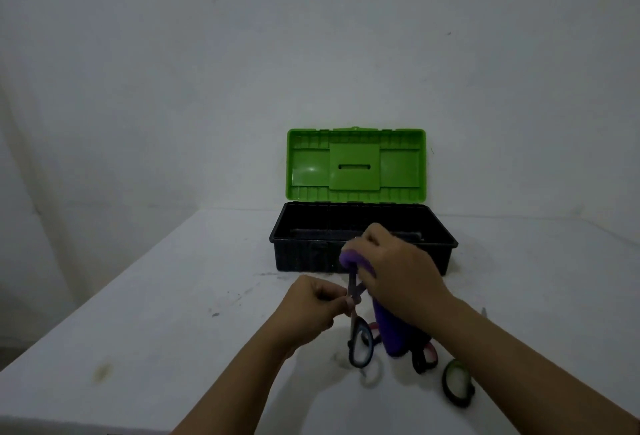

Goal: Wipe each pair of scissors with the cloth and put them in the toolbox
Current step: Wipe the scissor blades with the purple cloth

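Note:
My left hand (313, 310) pinches a pair of scissors with black-and-blue handles (360, 344) near the pivot, blades pointing up and handles hanging down. My right hand (401, 278) grips a purple cloth (391, 327) wrapped round the upper blades; the cloth's long end hangs down to the table. The toolbox (311, 254) stands just behind my hands, with a black tub and its green lid (355, 164) open upright. Its inside looks dark. On the table under my right forearm lie scissors with red-and-black handles (426, 356) and one with a green-and-black handle (457, 382), both partly hidden.
The white table (173, 313) runs to a white wall behind the toolbox. Small dark marks and a yellowish stain (102, 370) dot the table on the left. A small dark object (483, 312) lies on the table to the right of my forearm.

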